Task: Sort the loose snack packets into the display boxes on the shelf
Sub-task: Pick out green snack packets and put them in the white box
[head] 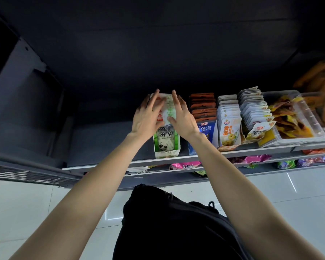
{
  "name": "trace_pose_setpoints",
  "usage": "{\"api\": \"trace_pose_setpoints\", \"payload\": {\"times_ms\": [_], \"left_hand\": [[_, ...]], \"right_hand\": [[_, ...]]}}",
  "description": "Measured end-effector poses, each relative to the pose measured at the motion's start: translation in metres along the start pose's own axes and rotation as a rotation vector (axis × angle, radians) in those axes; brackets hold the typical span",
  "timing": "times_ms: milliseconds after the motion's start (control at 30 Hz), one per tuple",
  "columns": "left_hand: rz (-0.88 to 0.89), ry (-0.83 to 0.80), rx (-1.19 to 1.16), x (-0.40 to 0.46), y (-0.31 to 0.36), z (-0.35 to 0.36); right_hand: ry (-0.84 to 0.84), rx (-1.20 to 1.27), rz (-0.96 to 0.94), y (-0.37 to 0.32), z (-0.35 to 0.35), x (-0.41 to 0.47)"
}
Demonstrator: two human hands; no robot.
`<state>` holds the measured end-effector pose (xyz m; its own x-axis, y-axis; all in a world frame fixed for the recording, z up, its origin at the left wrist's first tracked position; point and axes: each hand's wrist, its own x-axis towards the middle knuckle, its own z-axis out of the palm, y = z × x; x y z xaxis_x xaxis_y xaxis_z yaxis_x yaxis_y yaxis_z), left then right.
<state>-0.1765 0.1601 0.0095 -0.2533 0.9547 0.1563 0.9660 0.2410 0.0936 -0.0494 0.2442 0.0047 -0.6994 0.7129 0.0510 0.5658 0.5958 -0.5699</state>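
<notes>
Right of the panda-printed bamboo-shoot box (167,145) stand a blue box (204,132), a yellow box (230,133) and a clear tub (296,117), all packed with packets. Both hands, left (148,117) and right (182,117), lie flat-fingered and open against the white-green packets (168,109) standing in that box.

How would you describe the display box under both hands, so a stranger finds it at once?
Look at the upper shelf with its row of display boxes. The green and white box stands at the row's left end, beside the blue box. Only it shows a panda on its front.
</notes>
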Motion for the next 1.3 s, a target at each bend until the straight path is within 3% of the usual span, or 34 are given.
{"api": "trace_pose_setpoints", "payload": {"times_ms": [133, 267, 367, 433, 800, 1133, 1300], "left_hand": [[-0.029, 0.033, -0.203, -0.012, -0.001, 0.003], [-0.328, 0.038, -0.566, -0.025, 0.001, 0.003], [-0.590, -0.163, -0.852, -0.032, 0.005, 0.001], [-0.608, -0.291, -0.926, -0.035, 0.012, 0.001], [-0.531, -0.268, -0.803, -0.028, 0.039, 0.000], [-0.537, -0.286, -0.734, -0.028, 0.056, 0.001], [-0.639, -0.234, -0.723, -0.034, 0.058, -0.007]], "right_hand": [[0.028, 0.033, 0.028, -0.002, 0.004, -0.012], [0.027, 0.073, 0.056, -0.003, 0.004, -0.024], [0.018, 0.078, 0.135, -0.004, 0.005, -0.033], [0.007, 0.039, 0.214, -0.006, 0.005, -0.040], [-0.088, -0.190, 0.299, -0.008, -0.010, -0.073], [-0.085, -0.156, 0.272, -0.001, -0.019, -0.084], [-0.029, -0.074, 0.234, -0.002, -0.023, -0.090]]}}
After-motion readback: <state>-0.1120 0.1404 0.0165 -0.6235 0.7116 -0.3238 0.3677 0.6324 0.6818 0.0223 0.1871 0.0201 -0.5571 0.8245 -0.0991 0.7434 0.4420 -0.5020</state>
